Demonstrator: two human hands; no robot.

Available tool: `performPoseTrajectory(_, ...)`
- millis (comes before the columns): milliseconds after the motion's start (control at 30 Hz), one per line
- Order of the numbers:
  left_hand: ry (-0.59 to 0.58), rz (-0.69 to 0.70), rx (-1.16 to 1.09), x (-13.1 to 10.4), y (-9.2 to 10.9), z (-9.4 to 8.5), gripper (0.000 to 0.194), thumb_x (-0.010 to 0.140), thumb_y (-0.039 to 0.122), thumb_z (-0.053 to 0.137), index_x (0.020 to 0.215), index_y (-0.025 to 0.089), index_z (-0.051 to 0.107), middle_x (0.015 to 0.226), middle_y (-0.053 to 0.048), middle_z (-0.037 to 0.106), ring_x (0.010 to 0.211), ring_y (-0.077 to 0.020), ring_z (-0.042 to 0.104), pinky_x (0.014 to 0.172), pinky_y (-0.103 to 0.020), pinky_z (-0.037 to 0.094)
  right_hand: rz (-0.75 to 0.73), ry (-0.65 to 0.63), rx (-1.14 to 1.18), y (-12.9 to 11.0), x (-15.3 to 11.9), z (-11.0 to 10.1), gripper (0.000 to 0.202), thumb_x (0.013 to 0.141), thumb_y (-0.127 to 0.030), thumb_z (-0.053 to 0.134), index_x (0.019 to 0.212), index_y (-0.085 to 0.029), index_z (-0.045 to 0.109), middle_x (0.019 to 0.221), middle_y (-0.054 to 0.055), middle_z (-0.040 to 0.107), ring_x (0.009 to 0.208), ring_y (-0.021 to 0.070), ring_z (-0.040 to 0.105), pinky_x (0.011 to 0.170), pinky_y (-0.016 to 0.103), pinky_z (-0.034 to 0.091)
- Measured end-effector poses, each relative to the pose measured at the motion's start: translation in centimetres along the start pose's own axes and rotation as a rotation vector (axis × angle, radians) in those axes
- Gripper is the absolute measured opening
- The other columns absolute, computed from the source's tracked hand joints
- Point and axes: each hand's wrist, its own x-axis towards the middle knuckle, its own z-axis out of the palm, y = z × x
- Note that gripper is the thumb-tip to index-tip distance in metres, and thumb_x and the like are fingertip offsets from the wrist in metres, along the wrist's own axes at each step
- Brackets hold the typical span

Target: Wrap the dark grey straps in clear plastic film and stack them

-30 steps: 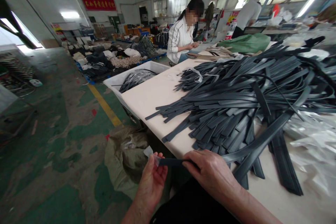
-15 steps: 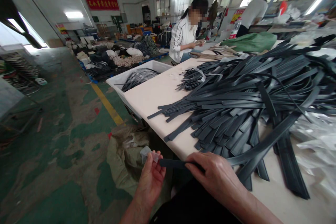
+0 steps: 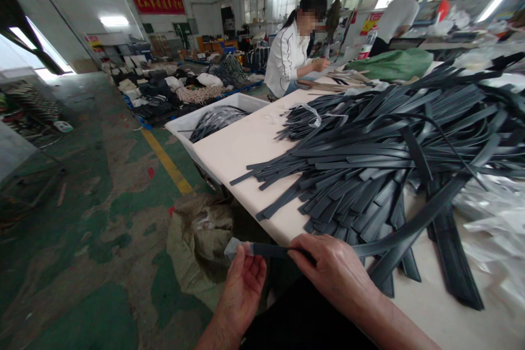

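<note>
My right hand [image 3: 334, 265] is closed around a flat dark strap [image 3: 270, 250] near its end, in front of the table edge. A small clear plastic sleeve [image 3: 233, 248] is over the tip of that strap. My left hand [image 3: 246, 284] pinches the sleeve between thumb and fingers, its other fingers loosely curled. From my right hand the strap runs back to the right, toward a large pile of dark straps [image 3: 348, 175] on the table.
The pale table [image 3: 233, 147] slants away to the left. Clear plastic bags [image 3: 496, 235] lie at its right. Below stands an open olive sack [image 3: 184, 251]; beyond is a white bin [image 3: 180, 126] with straps. A person in a white jacket [image 3: 283, 54] works at the far side.
My left hand has moved a little to the right, and the plastic sleeve now covers the strap's tip. My right hand has hardly moved. The other person's hands have shifted right.
</note>
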Motion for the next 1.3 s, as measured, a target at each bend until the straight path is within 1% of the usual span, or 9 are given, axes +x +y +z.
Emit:
performPoseTrajectory(200,-0.015,-0.077,0.019,-0.6,-1.6,-0.3,0.011,0.089,0.015,0.062,0.081,0.011,0.067,0.077,-0.007,0.073,0.070,-0.0148,0.070,0.065,-0.025,0.060,-0.051,-0.043,-0.074,-1.7,0.4,1.2,0.013,0.092,-0.022,0.057,0.090,-0.022,0.069,0.083,0.002,0.072,0.081,0.0218,0.068,0.074,0.031,0.046)
performPoseTrajectory(300,0.021,-0.060,0.009,-0.2,-0.9,0.0,0.011,0.090,0.015,0.060,0.083,0.011,0.068,0.077,-0.006,0.074,0.069,-0.0136,0.070,0.062,-0.024,0.059,-0.100,-0.051,-0.079,-0.5,0.0,0.0,0.021,0.087,-0.025,0.064,0.108,-0.024,0.068,0.086,0.002,0.073,0.083,0.0240,0.069,0.073,0.031,0.048)
performPoseTrajectory(400,0.058,0.024,0.009,0.2,0.5,0.4,0.012,0.091,0.015,0.059,0.084,0.013,0.068,0.074,-0.003,0.073,0.063,-0.0115,0.068,0.059,-0.023,0.058,-0.070,-0.059,-0.043,1.5,-0.3,-1.9,0.033,0.087,-0.026,0.061,0.120,-0.027,0.063,0.080,0.000,0.073,0.075,0.0217,0.071,0.064,0.028,0.047)
performPoseTrajectory(500,0.027,0.022,0.024,-0.3,0.2,0.8,0.009,0.089,0.015,0.062,0.085,0.012,0.069,0.075,-0.004,0.074,0.065,-0.0128,0.069,0.061,-0.024,0.059,-0.053,-0.035,-0.016,1.7,0.0,-2.4,0.030,0.089,-0.024,0.056,0.118,-0.027,0.063,0.079,-0.001,0.073,0.071,0.0188,0.071,0.060,0.025,0.045)
performPoseTrajectory(667,-0.145,-0.107,0.028,-1.5,-1.8,1.3,0.011,0.088,0.019,0.065,0.092,0.010,0.070,0.091,-0.010,0.076,0.082,-0.0164,0.071,0.070,-0.025,0.058,-0.160,-0.055,-0.047,-0.5,0.4,-1.5,0.032,0.086,-0.021,0.057,0.117,-0.027,0.065,0.081,0.002,0.074,0.076,0.0213,0.071,0.064,0.027,0.047)
performPoseTrajectory(833,-0.024,0.002,0.007,-1.1,-0.1,1.8,0.009,0.090,0.016,0.061,0.091,0.014,0.070,0.086,-0.006,0.076,0.075,-0.0130,0.071,0.065,-0.023,0.058,-0.115,-0.032,-0.003,0.9,-0.8,-4.3,0.040,0.087,-0.026,0.054,0.127,-0.028,0.059,0.080,0.000,0.075,0.067,0.0193,0.071,0.057,0.025,0.046)
performPoseTrajectory(1033,-0.140,-0.135,0.016,-2.9,-1.3,2.7,0.010,0.089,0.017,0.063,0.092,0.012,0.071,0.090,-0.009,0.076,0.079,-0.0148,0.071,0.068,-0.024,0.058,-0.165,-0.010,-0.151,-0.4,-1.1,-3.5,0.033,0.089,-0.025,0.051,0.119,-0.030,0.063,0.068,-0.001,0.072,0.062,0.0206,0.071,0.052,0.025,0.041)
performPoseTrajectory(1200,-0.076,-0.038,0.004,-3.2,-0.7,2.9,0.014,0.091,0.013,0.058,0.089,0.013,0.072,0.087,-0.008,0.077,0.074,-0.0132,0.071,0.065,-0.023,0.057,-0.095,0.003,-0.044,0.0,-2.5,-5.0,0.040,0.087,-0.028,0.053,0.126,-0.032,0.059,0.078,-0.001,0.075,0.066,0.0207,0.072,0.056,0.026,0.046)
performPoseTrajectory(1300,-0.107,-0.097,0.019,-3.8,-1.1,2.5,0.013,0.091,0.014,0.059,0.091,0.014,0.072,0.089,-0.009,0.077,0.077,-0.0137,0.071,0.067,-0.024,0.057,-0.086,-0.016,-0.070,-0.4,-3.2,-5.2,0.035,0.087,-0.027,0.052,0.120,-0.032,0.063,0.071,-0.002,0.074,0.061,0.0218,0.072,0.052,0.027,0.046)
